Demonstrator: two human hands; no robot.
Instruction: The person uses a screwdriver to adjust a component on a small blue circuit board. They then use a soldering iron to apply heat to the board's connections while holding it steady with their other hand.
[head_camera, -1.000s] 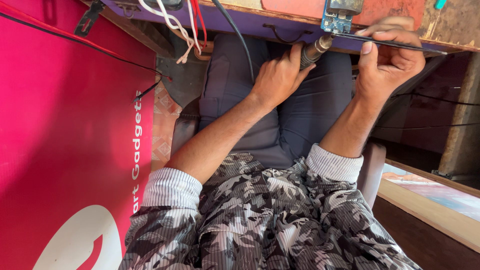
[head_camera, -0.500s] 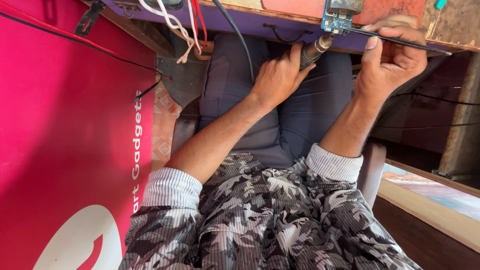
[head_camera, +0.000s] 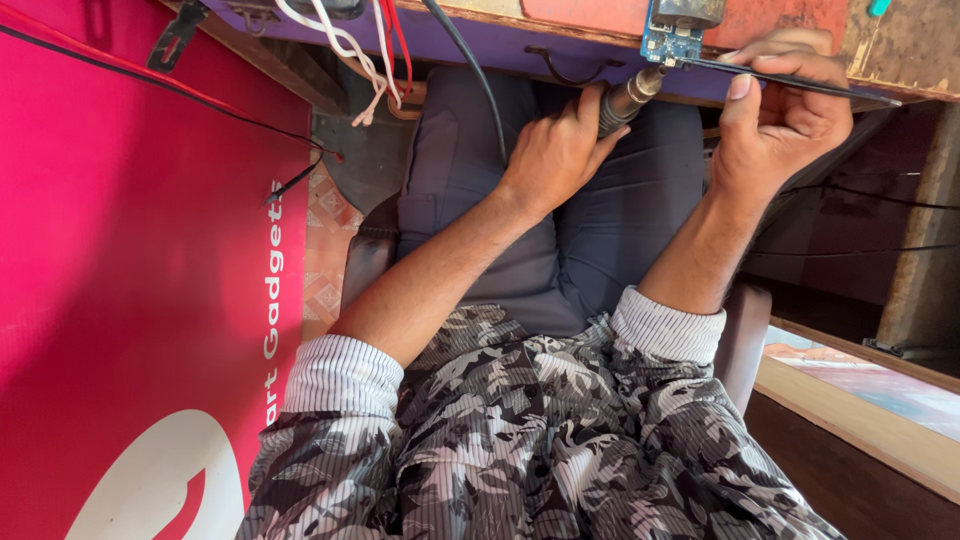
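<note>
Left hand (head_camera: 555, 155) wraps one soldering iron (head_camera: 628, 98), tip at one blue circuit board (head_camera: 672, 38) on bench edge. Right hand (head_camera: 785, 125) fingers pinch one thin black probe (head_camera: 800, 82) touching that board.

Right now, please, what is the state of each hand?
Left hand: closed around a metal-barrelled tool, tip toward the small blue circuit board.
Right hand: closed, fingers pinching thin dark tweezers that reach the board.
</note>
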